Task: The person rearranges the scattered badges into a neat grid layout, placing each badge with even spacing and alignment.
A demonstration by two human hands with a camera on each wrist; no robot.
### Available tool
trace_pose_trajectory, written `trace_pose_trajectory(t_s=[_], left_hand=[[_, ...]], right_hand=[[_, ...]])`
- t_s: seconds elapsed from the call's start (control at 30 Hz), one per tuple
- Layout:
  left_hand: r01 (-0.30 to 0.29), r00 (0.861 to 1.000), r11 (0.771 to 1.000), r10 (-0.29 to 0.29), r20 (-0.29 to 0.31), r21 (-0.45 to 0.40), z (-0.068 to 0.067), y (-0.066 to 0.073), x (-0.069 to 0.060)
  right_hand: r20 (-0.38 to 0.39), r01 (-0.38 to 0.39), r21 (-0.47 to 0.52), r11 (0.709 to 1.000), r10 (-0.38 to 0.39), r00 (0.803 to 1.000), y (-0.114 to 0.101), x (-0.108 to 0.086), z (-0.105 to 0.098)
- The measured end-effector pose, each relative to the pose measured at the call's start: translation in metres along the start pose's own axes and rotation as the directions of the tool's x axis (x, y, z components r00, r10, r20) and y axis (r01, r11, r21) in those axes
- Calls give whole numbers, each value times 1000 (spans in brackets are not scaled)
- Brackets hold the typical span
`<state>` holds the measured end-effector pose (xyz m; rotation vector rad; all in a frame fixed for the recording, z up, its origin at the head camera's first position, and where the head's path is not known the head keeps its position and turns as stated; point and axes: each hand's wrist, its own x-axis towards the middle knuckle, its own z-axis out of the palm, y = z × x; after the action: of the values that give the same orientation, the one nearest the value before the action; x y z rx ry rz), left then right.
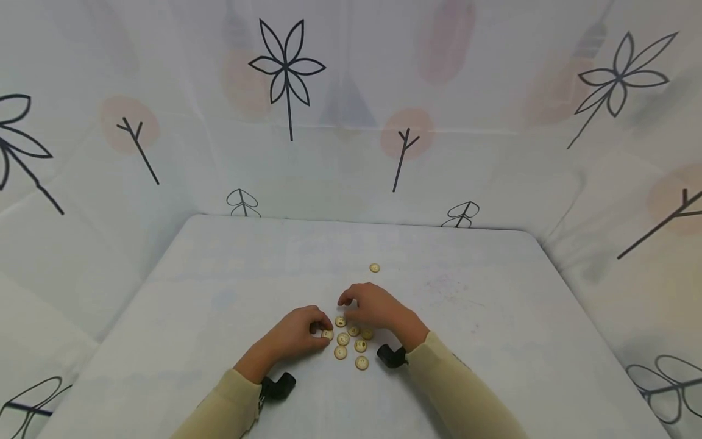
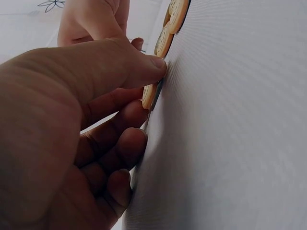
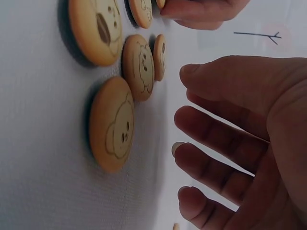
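Head view: left hand (image 1: 300, 331) pinching a round, pale-yellow, wooden-looking disc (image 1: 328, 335), right hand (image 1: 377, 306) empty

At the left, a forearm in a cream long sleeve (image 1: 222, 405) reaches forward and inward over the white, round-cornered table (image 1: 219, 292). Its hand lies low, thumb and fingers curled about the disc at the left edge of a loose group; the left wrist view shows the thumb tip against it and the remaining fingers bent near the tabletop.

In the middle, the group's other discs (image 1: 343, 339) lie flat and close together, several with animal faces drawn on top.

To the right, the other sleeved forearm slants forward and inward. The right hand hovers above the back of the group, fingers loosely bent and parted, grasping nothing. One lone disc (image 1: 375, 267) lies beyond it, well apart from the group.
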<state>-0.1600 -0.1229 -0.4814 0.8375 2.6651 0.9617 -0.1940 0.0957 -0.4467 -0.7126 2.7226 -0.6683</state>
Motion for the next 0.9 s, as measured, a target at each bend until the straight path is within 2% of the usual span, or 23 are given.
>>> trace_pose_trajectory(t_s=[0.4, 0.9], left_hand=[[-8, 1000, 1000, 8, -4, 4, 1, -2, 0], [-7, 1000, 1000, 7, -5, -6, -1, 0, -1]], right_hand=[[46, 7, 5, 1000, -7, 999, -7, -2, 5], [71, 19, -56, 998, -15, 997, -12, -3, 7]])
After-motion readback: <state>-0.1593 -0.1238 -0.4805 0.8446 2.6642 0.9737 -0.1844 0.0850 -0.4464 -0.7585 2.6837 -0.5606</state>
